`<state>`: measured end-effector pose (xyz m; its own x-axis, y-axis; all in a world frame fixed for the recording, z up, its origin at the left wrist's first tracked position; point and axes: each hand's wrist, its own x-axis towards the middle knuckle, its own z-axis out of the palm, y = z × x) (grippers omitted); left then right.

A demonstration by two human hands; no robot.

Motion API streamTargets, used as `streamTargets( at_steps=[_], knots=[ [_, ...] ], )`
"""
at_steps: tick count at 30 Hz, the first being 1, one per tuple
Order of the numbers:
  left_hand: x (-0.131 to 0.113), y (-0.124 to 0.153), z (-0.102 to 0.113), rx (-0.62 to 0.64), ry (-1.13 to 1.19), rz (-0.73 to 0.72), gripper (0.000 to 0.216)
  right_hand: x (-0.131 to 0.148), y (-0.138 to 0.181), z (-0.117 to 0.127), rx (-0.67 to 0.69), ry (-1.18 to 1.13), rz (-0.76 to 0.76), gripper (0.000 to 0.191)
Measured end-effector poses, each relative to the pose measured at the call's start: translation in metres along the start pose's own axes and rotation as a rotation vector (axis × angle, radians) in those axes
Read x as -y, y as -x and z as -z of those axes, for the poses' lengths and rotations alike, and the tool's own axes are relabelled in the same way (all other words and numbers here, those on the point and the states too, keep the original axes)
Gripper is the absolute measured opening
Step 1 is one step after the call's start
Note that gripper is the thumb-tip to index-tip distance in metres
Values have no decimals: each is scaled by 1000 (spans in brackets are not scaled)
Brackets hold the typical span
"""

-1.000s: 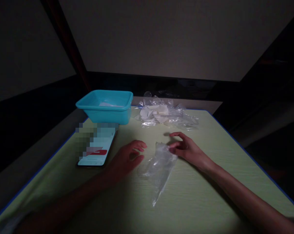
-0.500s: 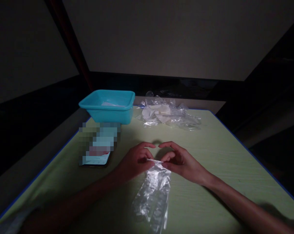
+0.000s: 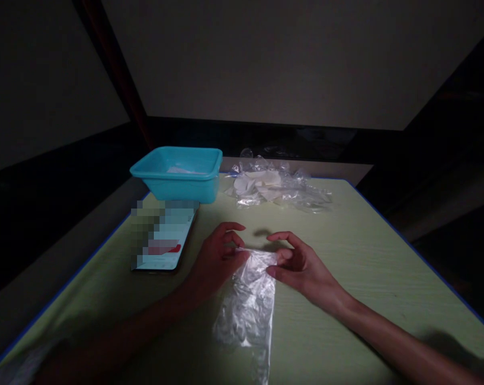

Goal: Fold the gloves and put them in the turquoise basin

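A thin, clear disposable plastic glove (image 3: pixel 252 299) hangs crumpled between my hands, its lower end running out of the bottom of the view. My left hand (image 3: pixel 221 251) pinches the top left corner of its edge between thumb and fingers, with the index finger lifted off. On the other side, my right hand (image 3: pixel 300 262) grips the top right corner, thumb in front and index finger arched above. The edge is stretched fairly straight between the two pinches.
A turquoise plastic basin (image 3: pixel 181 187) with something white inside stands at the back left. Just in front of it lies a lit phone (image 3: pixel 167 256), partly pixelated. Crumpled clear plastic with white paper (image 3: pixel 266 184) is heaped at the back of the pale green table (image 3: pixel 370 251).
My hands have moved apart, widening the glove's top edge. My left hand has shifted left and slightly up, and the glove spreads flatter.
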<state>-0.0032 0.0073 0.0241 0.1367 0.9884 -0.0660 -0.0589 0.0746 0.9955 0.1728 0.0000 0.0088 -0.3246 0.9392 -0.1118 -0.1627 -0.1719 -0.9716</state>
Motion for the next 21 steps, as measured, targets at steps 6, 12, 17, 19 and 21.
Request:
streamTargets(
  at_steps=[6,12,17,19,21],
  knots=[
    [-3,1,0,-101,38,-18,39,3,5,-2,23,-125,-111,43],
    [-9,4,1,-160,60,-71,40,6,10,-7,164,10,-213,24],
    [-8,4,2,-175,114,-45,47,7,10,-7,140,33,-221,24],
    [-5,2,3,-132,180,45,51,7,9,-6,110,34,-201,24],
    [-3,0,3,-57,252,185,49,7,9,-5,78,19,-191,25]
  ],
)
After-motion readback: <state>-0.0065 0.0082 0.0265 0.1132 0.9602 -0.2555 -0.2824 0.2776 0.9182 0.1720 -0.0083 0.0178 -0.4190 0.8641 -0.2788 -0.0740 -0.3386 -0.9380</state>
